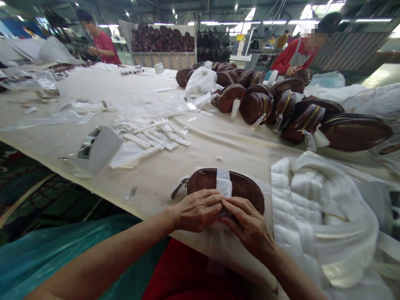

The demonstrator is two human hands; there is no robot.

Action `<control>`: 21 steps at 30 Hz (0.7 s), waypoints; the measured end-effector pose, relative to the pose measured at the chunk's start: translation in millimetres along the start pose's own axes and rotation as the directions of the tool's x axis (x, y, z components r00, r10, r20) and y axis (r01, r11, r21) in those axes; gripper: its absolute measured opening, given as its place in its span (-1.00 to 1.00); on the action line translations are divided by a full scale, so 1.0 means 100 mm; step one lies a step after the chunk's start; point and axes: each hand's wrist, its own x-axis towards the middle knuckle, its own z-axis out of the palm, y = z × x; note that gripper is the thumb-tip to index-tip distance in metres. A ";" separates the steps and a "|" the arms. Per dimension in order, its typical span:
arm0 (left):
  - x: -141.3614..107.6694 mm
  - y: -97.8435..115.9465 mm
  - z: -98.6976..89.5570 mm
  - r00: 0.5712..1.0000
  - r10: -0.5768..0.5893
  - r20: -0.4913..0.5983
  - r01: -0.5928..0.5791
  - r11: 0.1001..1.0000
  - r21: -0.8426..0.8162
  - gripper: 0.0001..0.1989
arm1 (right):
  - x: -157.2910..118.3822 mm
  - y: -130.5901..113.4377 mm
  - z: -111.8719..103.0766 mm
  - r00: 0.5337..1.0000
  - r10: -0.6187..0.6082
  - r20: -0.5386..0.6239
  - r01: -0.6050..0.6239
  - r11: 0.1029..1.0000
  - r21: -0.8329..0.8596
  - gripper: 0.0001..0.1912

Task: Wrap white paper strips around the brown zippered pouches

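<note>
A dark brown oval bag (246, 189) lies on the table near its front edge, with a zipper pull hanging off its left end. A white strip (223, 183) crosses the middle of the bag. My left hand (200, 209) rests over the bag's near side, its fingers pressed together. From the right, my right hand (245, 216) meets it, fingertips bent onto the bag and strip. The fingertips of both hands touch each other. A clear film hangs below the hands over the table edge. What lies under the fingers is partly hidden.
Several brown bags (353, 131) are piled at the back right. White foam wrap (337, 233) lies right of my hands. White strips (153, 137) and a grey tape dispenser (104, 150) are to the left. A person (106, 43) stands far left, another (289, 54) behind the bags.
</note>
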 end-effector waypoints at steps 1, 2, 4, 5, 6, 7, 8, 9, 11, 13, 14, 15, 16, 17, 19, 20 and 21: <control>0.00 0.00 -0.02 1.000 -0.010 -0.003 0.010 0.999 -0.040 -0.78 | -0.01 0.01 0.00 1.000 -0.007 0.009 0.007 1.000 0.002 -0.67; 0.00 0.01 -0.05 1.000 -0.025 -0.007 0.025 0.996 -0.088 -0.76 | -0.02 0.03 0.00 1.000 -0.016 0.018 0.016 1.000 0.006 -0.67; 0.01 0.01 -0.08 0.997 -0.071 0.000 0.069 0.977 -0.200 -0.73 | -0.03 0.05 0.00 0.999 -0.039 0.023 0.039 0.999 0.005 -0.68; 0.01 0.01 -0.09 0.995 -0.099 0.006 0.097 0.965 -0.245 -0.73 | -0.04 0.05 0.00 0.999 -0.049 0.023 0.049 0.999 0.001 -0.68; 0.02 0.01 -0.09 0.992 -0.124 0.008 0.122 0.955 -0.271 -0.74 | -0.04 0.06 0.00 0.998 -0.056 0.025 0.056 0.998 -0.004 -0.67; 0.02 0.01 -0.07 0.989 -0.145 0.004 0.141 0.951 -0.275 -0.76 | -0.04 0.06 0.01 0.998 -0.062 0.028 0.062 0.998 -0.009 -0.67; 0.02 0.01 -0.06 0.987 -0.159 -0.004 0.152 0.954 -0.258 -0.78 | -0.05 0.06 0.01 0.997 -0.066 0.033 0.067 0.998 -0.013 -0.66; 0.02 0.01 -0.04 0.986 -0.164 -0.013 0.157 0.962 -0.223 -0.79 | -0.05 0.07 0.01 0.997 -0.070 0.040 0.071 0.997 -0.015 -0.66; 0.01 0.00 0.00 0.991 -0.134 -0.014 0.131 0.983 -0.130 -0.76 | -0.05 0.08 0.01 0.995 -0.077 0.067 0.079 0.997 -0.023 -0.64; -0.01 -0.02 0.02 0.997 -0.072 0.022 0.073 0.997 -0.031 -0.75 | -0.05 0.09 -0.02 0.989 -0.086 0.122 0.091 0.995 -0.041 -0.64; -0.02 -0.02 0.02 0.998 -0.034 0.048 0.034 0.999 0.016 -0.74 | -0.05 0.11 -0.03 0.982 -0.094 0.164 0.103 0.993 -0.049 -0.63; -0.03 -0.03 0.02 0.997 0.004 0.079 -0.008 0.998 0.060 -0.74 | -0.04 0.12 -0.05 0.971 -0.107 0.214 0.122 0.991 -0.058 -0.62; -0.03 -0.04 0.02 0.992 0.038 0.117 -0.049 0.994 0.098 -0.75 | -0.04 0.14 -0.08 0.956 -0.124 0.267 0.146 0.987 -0.064 -0.62; -0.04 -0.04 0.02 0.985 0.066 0.157 -0.087 0.988 0.131 -0.78 | -0.03 0.17 -0.10 0.938 -0.143 0.315 0.173 0.983 -0.068 -0.61; -0.05 -0.05 0.02 0.971 0.107 0.216 -0.148 0.972 0.184 -0.84 | -0.01 0.21 -0.14 0.899 -0.177 0.400 0.225 0.972 -0.076 -0.60; -0.06 -0.05 0.02 0.965 0.120 0.233 -0.169 0.964 0.205 -0.84 | 0.00 0.23 -0.16 0.881 -0.195 0.432 0.251 0.965 -0.078 -0.60; -0.06 -0.05 0.01 0.961 0.132 0.243 -0.187 0.957 0.221 -0.83 | 0.01 0.25 -0.17 0.863 -0.211 0.459 0.276 0.958 -0.079 -0.60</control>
